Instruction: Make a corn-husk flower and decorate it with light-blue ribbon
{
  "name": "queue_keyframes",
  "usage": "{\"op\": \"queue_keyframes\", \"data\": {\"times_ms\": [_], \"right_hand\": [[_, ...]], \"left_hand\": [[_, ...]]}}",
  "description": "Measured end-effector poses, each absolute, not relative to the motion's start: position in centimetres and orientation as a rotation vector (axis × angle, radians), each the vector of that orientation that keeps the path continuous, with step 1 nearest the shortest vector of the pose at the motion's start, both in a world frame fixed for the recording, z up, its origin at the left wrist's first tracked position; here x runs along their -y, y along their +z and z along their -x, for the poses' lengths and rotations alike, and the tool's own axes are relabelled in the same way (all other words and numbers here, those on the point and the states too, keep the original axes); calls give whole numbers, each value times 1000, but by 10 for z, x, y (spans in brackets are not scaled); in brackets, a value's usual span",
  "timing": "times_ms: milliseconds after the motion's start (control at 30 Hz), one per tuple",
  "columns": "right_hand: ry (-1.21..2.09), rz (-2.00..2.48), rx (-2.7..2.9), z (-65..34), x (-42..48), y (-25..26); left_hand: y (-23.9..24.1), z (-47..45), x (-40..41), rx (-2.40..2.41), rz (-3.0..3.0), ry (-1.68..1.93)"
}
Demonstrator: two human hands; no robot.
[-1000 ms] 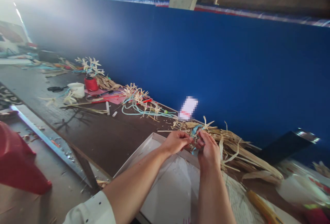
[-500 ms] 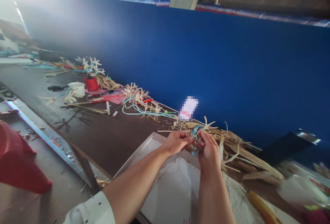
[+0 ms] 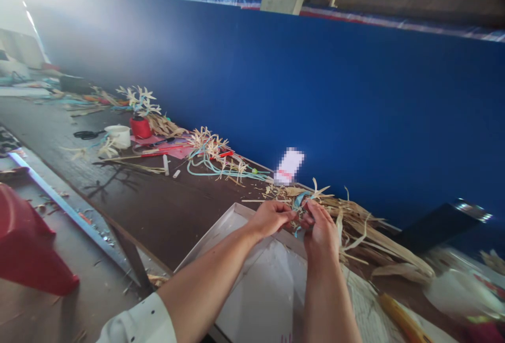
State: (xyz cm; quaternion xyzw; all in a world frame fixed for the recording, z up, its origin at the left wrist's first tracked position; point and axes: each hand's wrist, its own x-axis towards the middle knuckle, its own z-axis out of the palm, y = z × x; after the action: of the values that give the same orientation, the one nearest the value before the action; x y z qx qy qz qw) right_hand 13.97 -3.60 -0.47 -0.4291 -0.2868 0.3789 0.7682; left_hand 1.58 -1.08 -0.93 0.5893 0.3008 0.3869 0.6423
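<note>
Well, from the head camera I see both hands meeting at about 12 o'clock of the white shallow cardboard tray (image 3: 236, 218). The left hand (image 3: 272, 218) comes in from 8 o'clock and the right hand (image 3: 321, 228) from 6 o'clock. Each grip is closed, fingertips pinched together on a thin pale blue ribbon (image 3: 300, 199) that is caught up with tan straw blades. The ribbon is held just above the tray's far rim, touching the near end of the loose heap of dried tan husks (image 3: 366, 231).

I judge the main risk to be a slip. The ribbon is narrow and the straw looks brittle, so a hard pull could snap a blade or let the strip spring out of one grip. The heap lies right against the fingers at 2 o'clock, so stray husks could snag and be dragged along.

The blue wall panel (image 3: 355, 96) stands close behind the heap and leaves little room toward 12 o'clock. The dark brown desk (image 3: 158, 206) has bare surface toward 10 o'clock. Beyond that lie a turquoise cord (image 3: 205, 168), a red cup (image 3: 140, 128) and a white cup (image 3: 118, 136). The desk's near edge runs diagonally at 8 o'clock, with a red plastic stool (image 3: 27, 251) below it. At 4 o'clock a yellow-handled tool (image 3: 398, 315) lies near the right forearm, blurred.
</note>
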Motion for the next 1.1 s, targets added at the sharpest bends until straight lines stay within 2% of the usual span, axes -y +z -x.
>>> {"op": "queue_keyframes", "data": {"times_ms": [467, 1100], "right_hand": [[801, 970, 621, -139, 35, -6], [1009, 800, 682, -142, 38, -4]], "left_hand": [[-6, -16, 12, -704, -1345, 873], [-2, -13, 16, -684, -1363, 900]]}}
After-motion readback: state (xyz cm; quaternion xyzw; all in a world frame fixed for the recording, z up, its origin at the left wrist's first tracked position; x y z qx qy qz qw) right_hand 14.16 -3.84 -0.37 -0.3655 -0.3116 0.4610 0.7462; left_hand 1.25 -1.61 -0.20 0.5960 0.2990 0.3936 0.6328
